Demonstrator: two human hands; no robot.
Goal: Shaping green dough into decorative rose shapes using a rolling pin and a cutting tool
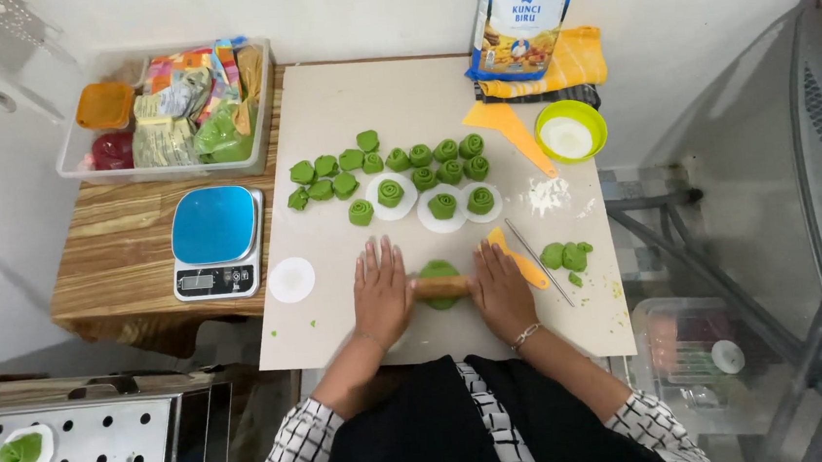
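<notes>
Nearest the mat's front edge, left hand (pixel 382 297) and right hand (pixel 501 290) lie flat, fingers spread, on a wooden rolling pin (pixel 442 286) over flattened green dough (pixel 439 271). A tall blue-and-white bag (pixel 522 12) stands at the back edge. Rolled dough pieces (pixel 423 167), a yellow scraper (pixel 519 257) and a scale (pixel 217 241) lie around.

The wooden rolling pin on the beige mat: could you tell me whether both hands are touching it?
Touching. The head view shows the left hand and right hand pressed palm-down over the ends of the wooden rolling pin, which lies across flat green dough.
</notes>
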